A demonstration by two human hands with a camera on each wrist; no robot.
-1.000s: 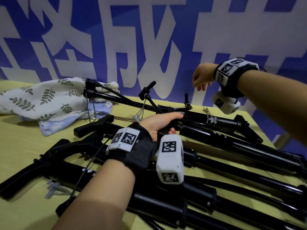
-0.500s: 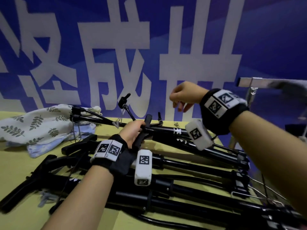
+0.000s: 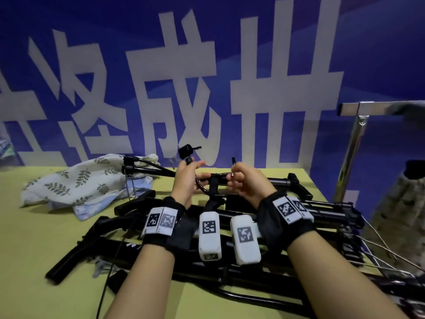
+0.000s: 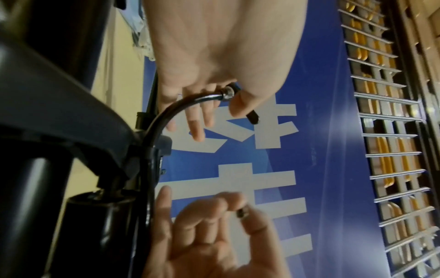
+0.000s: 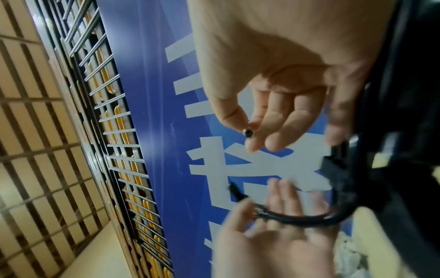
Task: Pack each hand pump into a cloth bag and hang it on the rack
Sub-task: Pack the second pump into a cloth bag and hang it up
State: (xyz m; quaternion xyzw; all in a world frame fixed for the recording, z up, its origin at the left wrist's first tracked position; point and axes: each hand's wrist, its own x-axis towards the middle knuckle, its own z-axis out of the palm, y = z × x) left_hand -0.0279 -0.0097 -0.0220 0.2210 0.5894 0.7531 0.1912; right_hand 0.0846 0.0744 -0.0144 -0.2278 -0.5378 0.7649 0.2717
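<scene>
Several black hand pumps [image 3: 232, 282] lie piled on the yellow table [image 3: 34, 238]. My left hand [image 3: 192, 170] is raised over the pile and grips the thin black hose [image 4: 164, 111] of one pump near its metal ferrule [image 4: 226, 93]; the hose's black head [image 3: 186, 150] sticks up above the fingers. My right hand [image 3: 232, 178] is just to the right and pinches a small metal fitting [image 5: 248, 132] between thumb and forefinger, a short gap from the hose end. Leaf-print cloth bags [image 3: 76, 180] lie crumpled at the back left.
A metal rack [image 3: 351, 146] stands past the table's right edge, with a patterned bag [image 3: 400, 217] hanging there and wire hooks [image 3: 381, 249] below it. A blue wall with large white characters [image 3: 184, 88] runs close behind the table.
My right hand came down from the air to meet the left hand over the pile. My left hand lifted from the pump handle and now holds the hose end up.
</scene>
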